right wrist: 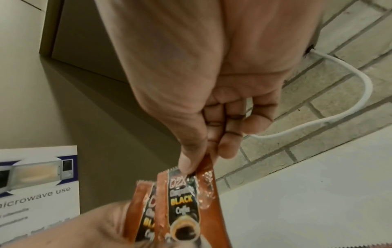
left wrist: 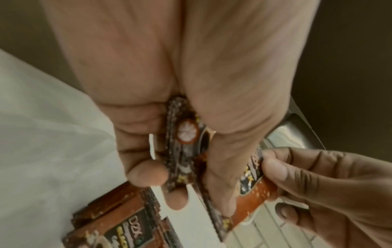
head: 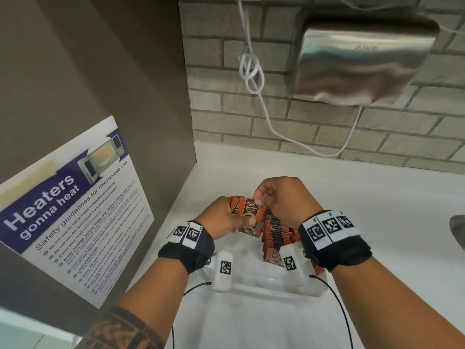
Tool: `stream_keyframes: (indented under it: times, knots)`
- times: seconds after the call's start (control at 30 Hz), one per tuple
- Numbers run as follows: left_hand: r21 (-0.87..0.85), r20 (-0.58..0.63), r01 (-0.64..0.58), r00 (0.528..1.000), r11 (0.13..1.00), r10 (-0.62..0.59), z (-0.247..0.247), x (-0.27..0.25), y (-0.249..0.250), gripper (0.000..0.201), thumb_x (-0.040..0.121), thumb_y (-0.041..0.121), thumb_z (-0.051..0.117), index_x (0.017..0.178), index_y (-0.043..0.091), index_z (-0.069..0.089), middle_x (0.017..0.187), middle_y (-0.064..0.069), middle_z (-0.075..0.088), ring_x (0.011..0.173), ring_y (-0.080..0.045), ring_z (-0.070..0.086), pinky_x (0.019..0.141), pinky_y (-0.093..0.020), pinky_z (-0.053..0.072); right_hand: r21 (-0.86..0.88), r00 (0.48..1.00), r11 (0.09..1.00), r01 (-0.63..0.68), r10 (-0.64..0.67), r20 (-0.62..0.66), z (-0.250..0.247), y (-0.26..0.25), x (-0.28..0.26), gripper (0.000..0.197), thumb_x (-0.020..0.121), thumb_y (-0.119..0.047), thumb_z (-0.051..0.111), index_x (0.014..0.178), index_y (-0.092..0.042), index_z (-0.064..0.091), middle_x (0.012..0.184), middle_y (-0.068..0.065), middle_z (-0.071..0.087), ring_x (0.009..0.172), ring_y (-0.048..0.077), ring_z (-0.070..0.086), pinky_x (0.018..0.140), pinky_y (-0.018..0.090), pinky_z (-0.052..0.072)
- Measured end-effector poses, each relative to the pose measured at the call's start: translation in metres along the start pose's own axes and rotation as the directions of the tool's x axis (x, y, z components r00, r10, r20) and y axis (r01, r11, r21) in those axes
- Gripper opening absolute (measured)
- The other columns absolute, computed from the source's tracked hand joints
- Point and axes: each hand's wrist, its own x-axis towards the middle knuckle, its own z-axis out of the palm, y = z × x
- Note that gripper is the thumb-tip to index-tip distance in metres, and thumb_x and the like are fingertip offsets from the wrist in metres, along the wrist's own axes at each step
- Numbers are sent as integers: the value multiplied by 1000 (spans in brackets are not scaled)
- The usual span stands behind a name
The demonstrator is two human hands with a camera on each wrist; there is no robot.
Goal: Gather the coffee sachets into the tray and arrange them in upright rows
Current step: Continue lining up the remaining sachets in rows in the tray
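Note:
My left hand (head: 221, 220) grips a small bunch of orange-and-black coffee sachets (head: 247, 215) above the far end of a clear plastic tray (head: 264, 289). My right hand (head: 271, 195) pinches the top edge of the front sachet (right wrist: 183, 199) between thumb and forefinger. In the left wrist view the bunch (left wrist: 182, 151) sits between my left thumb and fingers, and the right hand's fingers (left wrist: 297, 176) hold one sachet's end. A row of upright sachets (head: 276, 233) stands along the tray's right side, partly hidden by my right wrist.
The tray sits on a white counter (head: 377, 197) against a brick wall. A microwave safety poster (head: 75, 205) hangs on the brown panel at left. A steel hand dryer (head: 364, 61) with a white cable (head: 264, 109) is on the wall. A sink edge (head: 458, 230) shows at right.

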Motion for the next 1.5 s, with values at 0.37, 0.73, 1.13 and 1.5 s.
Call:
stream_keyframes:
  times: [0.37,0.73,1.13,1.5]
  knots:
    - [547,17,280,938,789,-345,-20,-9,-15,25,93,35,64,103,13,70,97,-7,71,80,-19,64,69,-27,51,-144,951,967,-211,237,197,31,21,25,7,84,-27,72,78,-31,72,91,-10,70,97,14,63,93,35,51]
    - [699,227,222,832,680,-505,19,31,-30,31,91,25,65,118,10,65,81,-4,63,68,-18,60,63,-29,53,-294,877,899,-326,403,262,60,30,42,18,76,-32,71,92,-28,78,102,-3,70,105,21,59,93,38,54]
    - [695,212,263,815,669,-540,21,41,-36,31,88,29,66,110,9,69,84,-8,66,71,-23,60,65,-29,50,-320,886,901,-294,382,263,61,30,45,16,81,-17,65,83,-26,78,90,-10,73,95,17,64,91,35,51]
    - [589,239,326,804,740,-544,20,41,-35,30,85,26,66,111,12,71,85,-1,69,67,-18,61,63,-28,47,-253,908,929,-269,333,256,56,36,46,21,84,-15,65,77,-34,72,92,-15,65,100,15,62,95,37,51]
